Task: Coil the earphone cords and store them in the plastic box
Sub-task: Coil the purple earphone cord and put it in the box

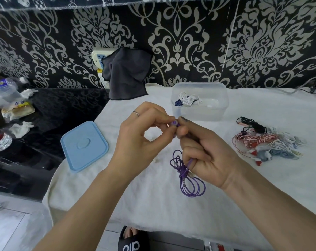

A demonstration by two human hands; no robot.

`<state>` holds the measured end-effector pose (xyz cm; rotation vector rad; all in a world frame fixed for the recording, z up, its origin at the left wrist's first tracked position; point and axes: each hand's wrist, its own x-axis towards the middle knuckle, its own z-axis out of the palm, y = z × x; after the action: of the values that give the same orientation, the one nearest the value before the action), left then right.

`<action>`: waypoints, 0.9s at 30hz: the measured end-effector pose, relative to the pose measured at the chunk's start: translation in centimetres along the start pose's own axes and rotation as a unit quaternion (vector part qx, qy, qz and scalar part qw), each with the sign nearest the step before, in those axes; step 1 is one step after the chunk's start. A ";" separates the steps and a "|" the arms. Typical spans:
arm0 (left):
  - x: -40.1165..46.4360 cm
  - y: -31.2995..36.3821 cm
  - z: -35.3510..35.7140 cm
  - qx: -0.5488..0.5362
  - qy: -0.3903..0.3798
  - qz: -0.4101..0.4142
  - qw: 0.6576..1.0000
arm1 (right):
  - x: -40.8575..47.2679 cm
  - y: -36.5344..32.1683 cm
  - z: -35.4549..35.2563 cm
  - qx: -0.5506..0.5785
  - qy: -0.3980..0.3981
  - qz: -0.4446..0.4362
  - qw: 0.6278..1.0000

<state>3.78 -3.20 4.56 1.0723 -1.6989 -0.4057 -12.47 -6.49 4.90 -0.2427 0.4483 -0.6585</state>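
Note:
A purple earphone cord (187, 180) hangs in loose loops, bound in the middle, below my right hand (204, 151), which grips its upper part with curled fingers. My left hand (144, 134) pinches the purple earbud end (173, 122) between thumb and fingertips, right against my right thumb. Behind my hands stands the clear plastic box (198, 113), open, with several coiled white and dark cords inside. A tangled pile of pink, white, black and blue earphone cords (265, 142) lies on the white cloth to the right.
The light blue box lid (83, 145) lies on the white-covered table (153, 205) to the left. A dark grey cloth (126, 73) hangs over a wall socket behind. Bottles, wrappers and tissues (12, 109) crowd a black surface at far left.

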 end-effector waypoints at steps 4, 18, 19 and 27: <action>-0.1 -0.1 0.1 0.039 -0.013 -0.002 0.999 | 0.0 0.3 0.0 -0.031 0.028 -0.017 0.999; 0.1 -0.7 1.0 0.057 0.003 -0.021 0.998 | 0.7 0.0 -0.9 -0.080 0.043 -0.043 0.995; 0.1 -0.9 1.0 0.098 0.003 0.001 0.995 | 0.7 0.0 -1.0 -0.079 0.041 -0.042 0.995; 0.2 -0.5 1.1 0.143 -0.011 -0.030 0.989 | 1.3 -0.6 -1.7 -0.106 0.073 -0.069 0.989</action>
<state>3.00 -3.87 3.81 1.3327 -1.7839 -0.2165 -12.68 -7.87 3.22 -0.4314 0.6484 -0.7686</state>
